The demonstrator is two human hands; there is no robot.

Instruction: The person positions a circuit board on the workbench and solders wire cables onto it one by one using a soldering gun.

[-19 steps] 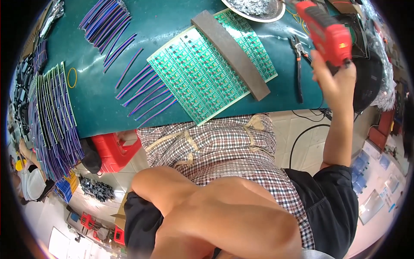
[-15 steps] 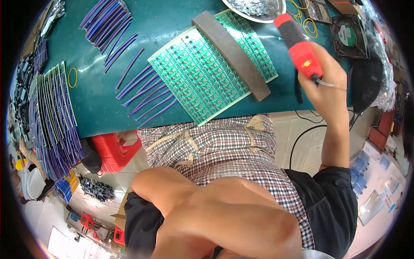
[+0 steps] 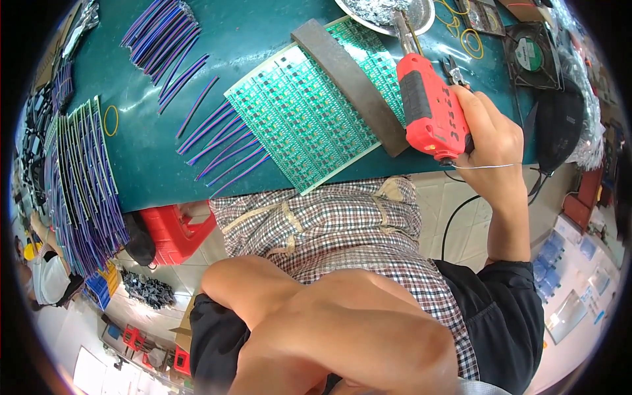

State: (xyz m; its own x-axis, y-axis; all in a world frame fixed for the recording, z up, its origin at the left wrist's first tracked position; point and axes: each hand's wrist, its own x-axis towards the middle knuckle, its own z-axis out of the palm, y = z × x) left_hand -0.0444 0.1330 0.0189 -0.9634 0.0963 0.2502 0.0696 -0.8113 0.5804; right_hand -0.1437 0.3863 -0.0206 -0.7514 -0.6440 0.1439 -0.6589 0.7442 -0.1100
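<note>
My right hand (image 3: 490, 135) is wrapped round a red and black soldering gun (image 3: 434, 108). The gun's metal tip reaches into a round metal bowl (image 3: 426, 27) of silvery scraps at the table's far side. Beside the gun, a green circuit board panel (image 3: 296, 125) lies tilted on the table, a dark flat bar (image 3: 352, 89) resting across it. Several purple-blue wires (image 3: 224, 157) extend from the panel's left edge. My left arm (image 3: 355, 329) is bent across the lower middle, close to the camera; its hand is out of sight.
Loose wires (image 3: 161, 33) are heaped at the far left, with wired board strips (image 3: 82, 178) along the left edge. Small cutters (image 3: 454, 71) lie beyond my right hand, near yellow rings (image 3: 471, 43) and a black fan (image 3: 532, 56). A red stool (image 3: 168, 234) stands below the table edge.
My right hand has turned the soldering gun and lowered it nearer the panel's right side. Its tip now shows inside the bowl, and the cutters have come into view. My left arm stays put.
</note>
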